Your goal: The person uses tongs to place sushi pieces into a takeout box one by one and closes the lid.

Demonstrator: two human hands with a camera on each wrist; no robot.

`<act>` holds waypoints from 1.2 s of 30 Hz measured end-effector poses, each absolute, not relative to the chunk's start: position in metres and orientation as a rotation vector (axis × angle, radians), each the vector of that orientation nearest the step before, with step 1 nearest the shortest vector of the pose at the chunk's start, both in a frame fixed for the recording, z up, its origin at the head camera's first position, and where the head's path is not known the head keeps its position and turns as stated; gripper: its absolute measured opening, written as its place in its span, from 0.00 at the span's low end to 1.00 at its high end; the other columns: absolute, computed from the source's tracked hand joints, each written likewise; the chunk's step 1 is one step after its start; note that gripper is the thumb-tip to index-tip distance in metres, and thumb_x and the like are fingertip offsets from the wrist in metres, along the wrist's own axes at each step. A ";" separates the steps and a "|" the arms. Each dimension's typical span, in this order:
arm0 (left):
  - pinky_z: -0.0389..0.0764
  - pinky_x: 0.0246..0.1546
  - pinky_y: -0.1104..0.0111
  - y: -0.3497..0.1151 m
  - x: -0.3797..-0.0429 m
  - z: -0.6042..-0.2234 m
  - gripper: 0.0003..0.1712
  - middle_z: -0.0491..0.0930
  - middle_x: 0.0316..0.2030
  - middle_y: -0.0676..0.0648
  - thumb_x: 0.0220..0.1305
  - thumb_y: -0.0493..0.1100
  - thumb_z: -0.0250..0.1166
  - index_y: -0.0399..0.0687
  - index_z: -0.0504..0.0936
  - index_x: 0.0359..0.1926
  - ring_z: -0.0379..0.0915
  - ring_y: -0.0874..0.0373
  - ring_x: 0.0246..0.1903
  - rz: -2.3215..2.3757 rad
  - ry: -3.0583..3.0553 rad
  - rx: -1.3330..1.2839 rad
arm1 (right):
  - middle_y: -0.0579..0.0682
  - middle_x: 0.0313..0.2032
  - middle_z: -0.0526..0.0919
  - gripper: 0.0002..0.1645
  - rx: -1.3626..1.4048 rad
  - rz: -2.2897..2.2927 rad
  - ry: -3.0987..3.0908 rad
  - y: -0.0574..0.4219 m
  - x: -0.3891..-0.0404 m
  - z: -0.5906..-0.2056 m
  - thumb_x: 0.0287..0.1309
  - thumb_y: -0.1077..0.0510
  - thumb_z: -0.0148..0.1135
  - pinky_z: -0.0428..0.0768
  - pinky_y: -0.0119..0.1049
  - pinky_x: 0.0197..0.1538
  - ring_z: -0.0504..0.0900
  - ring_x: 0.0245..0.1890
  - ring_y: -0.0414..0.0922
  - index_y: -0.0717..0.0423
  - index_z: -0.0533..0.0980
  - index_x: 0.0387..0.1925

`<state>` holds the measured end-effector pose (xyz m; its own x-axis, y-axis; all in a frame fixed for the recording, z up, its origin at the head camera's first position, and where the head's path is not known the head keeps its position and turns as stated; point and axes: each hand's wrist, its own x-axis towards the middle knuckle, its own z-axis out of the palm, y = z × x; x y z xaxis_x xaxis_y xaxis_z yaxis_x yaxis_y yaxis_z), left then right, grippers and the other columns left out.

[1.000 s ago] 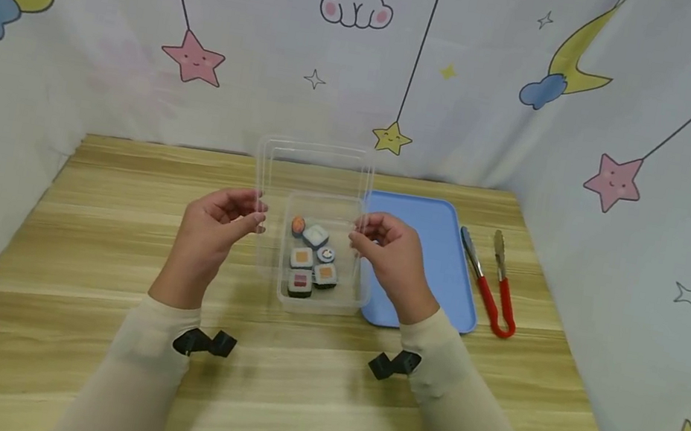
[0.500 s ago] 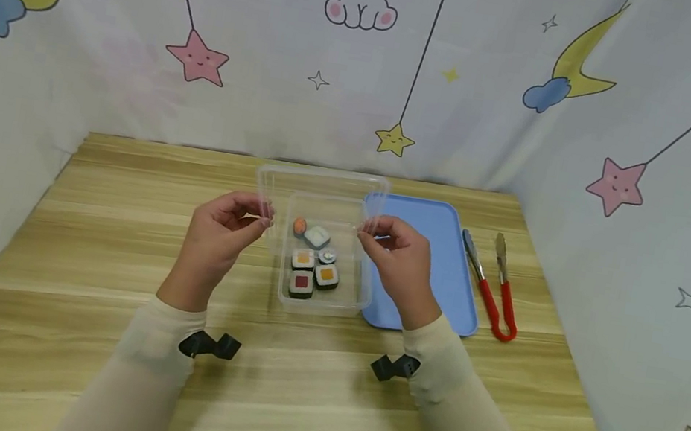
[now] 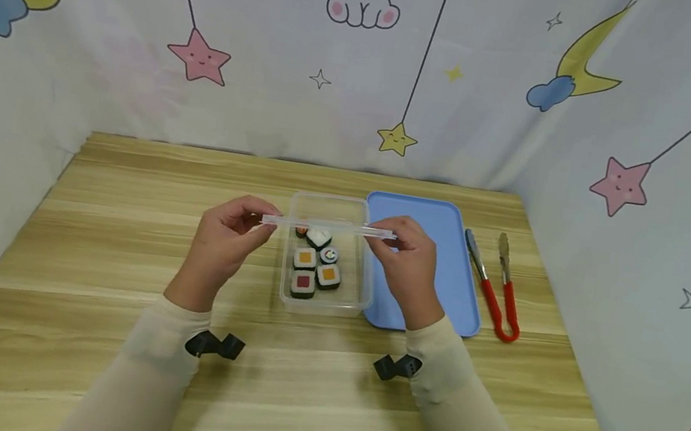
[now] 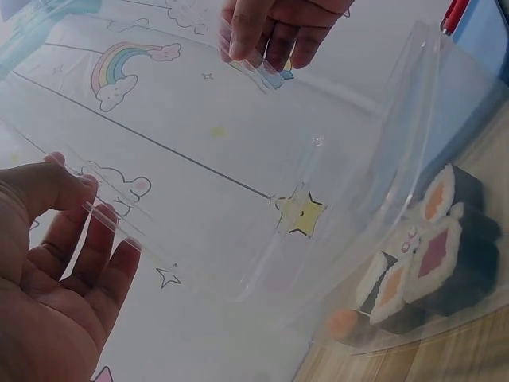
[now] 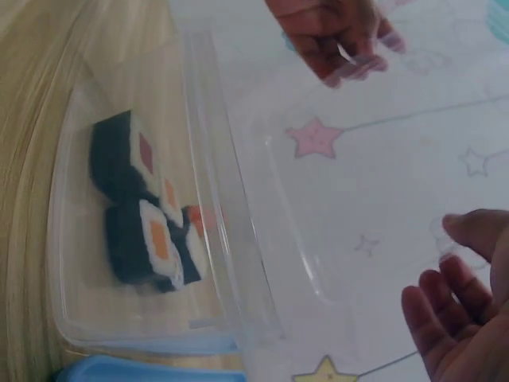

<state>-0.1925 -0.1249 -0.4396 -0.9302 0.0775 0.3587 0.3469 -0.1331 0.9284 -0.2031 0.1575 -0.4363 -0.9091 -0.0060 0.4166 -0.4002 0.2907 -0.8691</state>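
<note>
A clear plastic lid (image 3: 330, 226) is pinched at its left edge by my left hand (image 3: 220, 245) and at its right edge by my right hand (image 3: 407, 267). From the head it appears edge-on, as a thin strip above the far part of a clear plastic container (image 3: 362, 290). Both wrist views show the lid's broad face (image 4: 199, 167) between the hands, apart from the container. Inside the container lie several sushi pieces, among them a roll with a red centre (image 3: 303, 284) and one with an orange centre (image 3: 328, 276). The lid partly covers an orange piece (image 3: 301, 232).
A blue tray (image 3: 438, 275) lies right of the container, close against it. Tongs with red handles (image 3: 510, 309) rest farther right, their arms spread. Behind the wooden table (image 3: 135, 212) hangs a printed white curtain (image 3: 255, 103).
The lid has tilted from showing its broad face to edge-on, its far edge dropping in view. Both hands have shifted slightly right with it. The container, tray and tongs stay put.
</note>
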 end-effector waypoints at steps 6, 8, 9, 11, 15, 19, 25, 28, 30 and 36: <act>0.81 0.52 0.69 -0.123 -0.195 -0.444 0.06 0.85 0.44 0.50 0.64 0.21 0.66 0.25 0.82 0.42 0.80 0.54 0.48 -2.153 -1.914 -0.580 | 0.63 0.41 0.83 0.08 0.305 1.651 -2.245 0.160 -0.203 -0.439 0.61 0.70 0.71 0.79 0.28 0.44 0.79 0.42 0.43 0.68 0.87 0.43; 0.81 0.53 0.68 -0.122 -0.195 -0.445 0.06 0.85 0.44 0.49 0.64 0.20 0.65 0.25 0.82 0.41 0.81 0.54 0.48 -2.148 -1.903 -0.609 | 0.61 0.40 0.83 0.09 0.287 1.646 -2.248 0.160 -0.203 -0.441 0.61 0.68 0.72 0.77 0.27 0.42 0.79 0.41 0.44 0.64 0.88 0.44; 0.81 0.55 0.68 -0.122 -0.196 -0.446 0.06 0.85 0.44 0.49 0.63 0.19 0.65 0.24 0.82 0.41 0.81 0.54 0.49 -2.144 -1.899 -0.625 | 0.60 0.39 0.84 0.10 0.280 1.643 -2.254 0.161 -0.203 -0.441 0.62 0.66 0.73 0.76 0.28 0.42 0.79 0.41 0.44 0.63 0.88 0.45; 0.80 0.56 0.67 -0.121 -0.197 -0.448 0.06 0.85 0.44 0.49 0.63 0.19 0.66 0.24 0.82 0.40 0.80 0.54 0.49 -2.147 -1.891 -0.641 | 0.57 0.39 0.85 0.11 0.261 1.639 -2.271 0.162 -0.203 -0.443 0.63 0.62 0.74 0.76 0.29 0.40 0.80 0.41 0.45 0.58 0.89 0.47; 0.80 0.57 0.66 -0.119 -0.199 -0.450 0.05 0.85 0.44 0.50 0.62 0.20 0.67 0.24 0.82 0.39 0.80 0.54 0.50 -2.157 -1.889 -0.652 | 0.54 0.41 0.88 0.15 0.239 1.681 -2.300 0.163 -0.202 -0.445 0.65 0.55 0.73 0.79 0.30 0.39 0.84 0.41 0.46 0.54 0.88 0.51; 0.79 0.59 0.67 -0.119 -0.199 -0.451 0.05 0.84 0.44 0.51 0.63 0.19 0.66 0.24 0.82 0.39 0.80 0.55 0.50 -2.141 -1.897 -0.658 | 0.56 0.44 0.89 0.16 0.251 1.766 -2.294 0.165 -0.202 -0.447 0.66 0.55 0.72 0.82 0.31 0.38 0.86 0.42 0.50 0.56 0.87 0.53; 0.74 0.65 0.64 -0.118 -0.197 -0.450 0.03 0.82 0.52 0.43 0.65 0.22 0.66 0.26 0.82 0.38 0.77 0.52 0.57 -2.122 -1.986 -0.536 | 0.56 0.44 0.89 0.16 0.251 1.830 -2.271 0.165 -0.202 -0.452 0.66 0.54 0.72 0.84 0.31 0.40 0.87 0.43 0.52 0.58 0.87 0.52; 0.74 0.65 0.61 -0.117 -0.196 -0.449 0.07 0.78 0.61 0.42 0.66 0.27 0.69 0.29 0.83 0.44 0.73 0.50 0.63 -2.122 -2.095 -0.390 | 0.56 0.44 0.89 0.17 0.225 1.856 -2.256 0.165 -0.201 -0.456 0.66 0.54 0.73 0.85 0.31 0.42 0.88 0.43 0.52 0.58 0.88 0.51; 0.77 0.63 0.62 -0.117 -0.195 -0.448 0.13 0.74 0.67 0.44 0.67 0.30 0.70 0.32 0.83 0.51 0.70 0.50 0.67 -2.142 -2.170 -0.280 | 0.57 0.44 0.90 0.16 0.214 1.879 -2.237 0.165 -0.200 -0.459 0.65 0.54 0.73 0.85 0.32 0.41 0.88 0.42 0.51 0.58 0.88 0.51; 0.83 0.52 0.71 -0.116 -0.197 -0.443 0.28 0.72 0.69 0.38 0.72 0.35 0.66 0.38 0.73 0.71 0.75 0.51 0.63 -2.431 -2.189 -0.003 | 0.58 0.43 0.90 0.16 0.211 1.907 -2.197 0.164 -0.202 -0.460 0.65 0.55 0.73 0.86 0.34 0.41 0.88 0.41 0.53 0.59 0.88 0.50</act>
